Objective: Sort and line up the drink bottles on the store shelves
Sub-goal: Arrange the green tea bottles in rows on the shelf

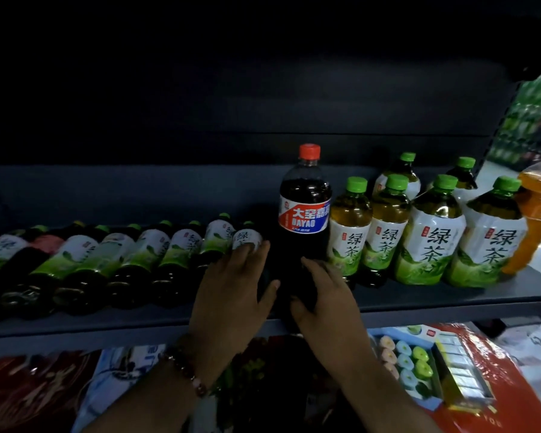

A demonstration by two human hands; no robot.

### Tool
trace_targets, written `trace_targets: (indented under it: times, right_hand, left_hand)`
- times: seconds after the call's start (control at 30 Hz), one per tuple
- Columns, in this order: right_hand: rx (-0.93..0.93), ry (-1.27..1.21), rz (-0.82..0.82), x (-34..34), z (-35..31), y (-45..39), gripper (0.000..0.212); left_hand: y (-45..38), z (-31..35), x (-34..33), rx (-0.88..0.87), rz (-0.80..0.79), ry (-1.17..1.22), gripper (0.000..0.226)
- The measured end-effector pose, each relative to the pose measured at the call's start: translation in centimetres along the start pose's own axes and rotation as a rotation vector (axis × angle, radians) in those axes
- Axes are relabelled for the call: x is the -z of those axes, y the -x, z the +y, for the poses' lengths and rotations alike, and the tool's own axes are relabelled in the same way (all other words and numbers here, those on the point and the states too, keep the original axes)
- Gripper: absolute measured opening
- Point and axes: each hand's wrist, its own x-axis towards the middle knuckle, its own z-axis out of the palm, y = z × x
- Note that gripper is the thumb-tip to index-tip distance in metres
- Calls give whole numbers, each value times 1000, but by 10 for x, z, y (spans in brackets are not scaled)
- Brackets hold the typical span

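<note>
Green-tea bottles already stood ranked on the shelf, yet the cola bottle still broke their line, cupped low between the left hand and right hand, fingers loosely spread, awaiting sorting.

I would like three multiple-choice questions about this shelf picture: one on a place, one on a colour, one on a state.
1. Where does the Dayao cola bottle stand?
A. left of the upright green tea bottles
B. on the floor
C. behind the orange drink bottle

2. What colour is the cola bottle's cap?
A. green
B. red-orange
C. white

3. How are the small green tea bottles at left?
A. lying down in a row
B. upright
C. stacked in boxes

Answers: 1 A, the upright tea bottles are at its right; 2 B, the cap is red-orange; 3 A, their bases face the shelf edge.
</note>
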Motion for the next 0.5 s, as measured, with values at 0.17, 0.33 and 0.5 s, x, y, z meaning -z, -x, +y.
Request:
trace_targets:
  times: [0.17,0.33,0.5]
  right_hand:
    - [108,56,-114,-19,-30,4,60]
    - [-27,23,-267,-47,-62,-11,62]
    - [-174,79,-316,-67,-71,-22,63]
  left_hand:
    - [34,-45,13,5,-54,-119,66]
    - [48,-77,19,65,-244,-209,75]
    - [53,-91,13,32,-231,-296,79]
